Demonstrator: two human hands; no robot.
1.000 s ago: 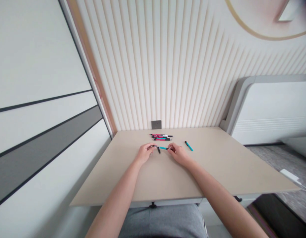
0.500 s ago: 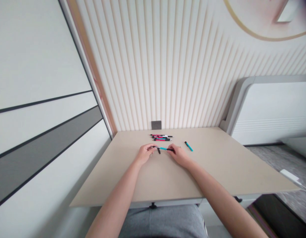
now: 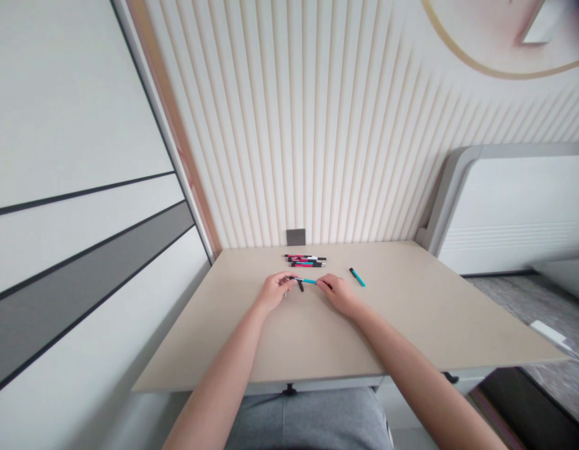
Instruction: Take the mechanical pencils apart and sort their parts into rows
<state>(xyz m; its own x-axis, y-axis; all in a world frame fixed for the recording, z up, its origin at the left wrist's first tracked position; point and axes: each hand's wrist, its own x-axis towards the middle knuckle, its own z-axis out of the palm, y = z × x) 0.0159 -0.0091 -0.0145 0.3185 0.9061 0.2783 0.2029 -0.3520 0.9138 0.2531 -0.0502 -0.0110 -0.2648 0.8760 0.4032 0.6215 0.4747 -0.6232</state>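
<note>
A teal pen [image 3: 308,281] with black ends is held between both hands above the beige table [image 3: 317,337]. My left hand [image 3: 273,290] pinches its left end, where a black clip sticks down. My right hand [image 3: 336,292] is closed on its right end. Beyond the hands lie several pink, black and white pens [image 3: 306,259] in a small bundle. A separate teal and black pen piece [image 3: 357,276] lies to the right of my right hand.
A ribbed wall rises behind the table, with a grey socket plate [image 3: 295,236] at its foot. A white panel with dark stripes [image 3: 83,219] closes the left side. A white-and-grey unit [image 3: 514,206] stands at right. My grey-clad lap [image 3: 312,419] shows below.
My right hand has slid a little leftward along the teal pen, covering its black right end. The left hand has stayed put.
</note>
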